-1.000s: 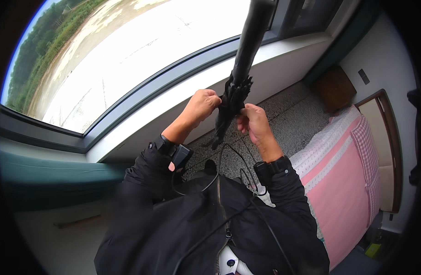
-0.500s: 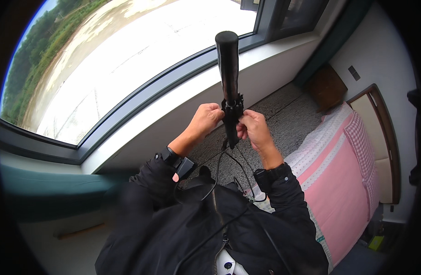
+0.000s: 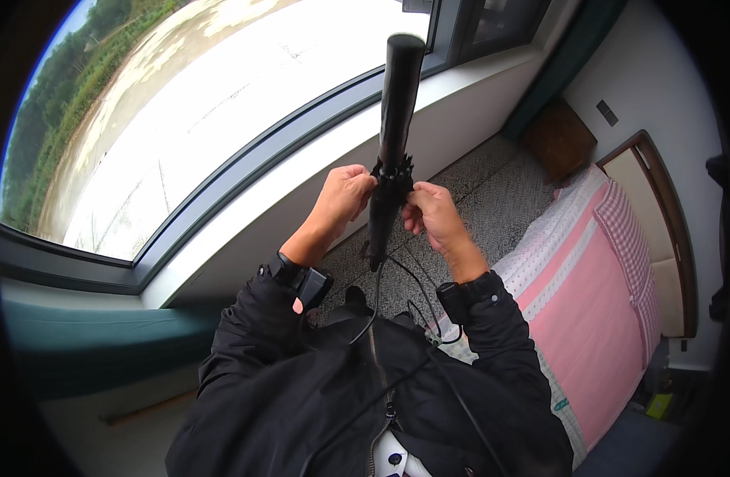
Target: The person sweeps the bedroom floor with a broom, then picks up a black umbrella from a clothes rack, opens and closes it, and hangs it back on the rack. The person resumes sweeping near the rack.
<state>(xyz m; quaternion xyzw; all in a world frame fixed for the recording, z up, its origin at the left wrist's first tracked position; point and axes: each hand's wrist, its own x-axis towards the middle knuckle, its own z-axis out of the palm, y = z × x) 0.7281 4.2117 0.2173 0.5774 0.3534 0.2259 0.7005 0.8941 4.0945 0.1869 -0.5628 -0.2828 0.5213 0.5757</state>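
A folded black umbrella (image 3: pixel 387 199) is held up in front of me, its thick dark handle (image 3: pixel 401 95) pointing up and away. Its narrow end tilts down toward the floor, a little left of the handle. Around the base of the handle the rib ends form a ragged ring. My left hand (image 3: pixel 342 197) pinches the umbrella at this ring from the left, fingers closed. From the right, my right hand (image 3: pixel 438 215) pinches the fabric just below the ring with thumb and index finger. Its other fingers are curled.
A large window (image 3: pixel 245 143) with a white sill (image 3: pixel 317 143) runs along the left and front. To the right stands a bed (image 3: pixel 575 318) with pink bedding; a brown cabinet (image 3: pixel 559 143) is beyond it. Black cables (image 3: pixel 377 298) hang before my jacket, above grey carpet (image 3: pixel 492 187).
The umbrella has tilted: its handle end moved up and right, its narrow end swung left. Both hands shifted slightly up and left, still pinching it.
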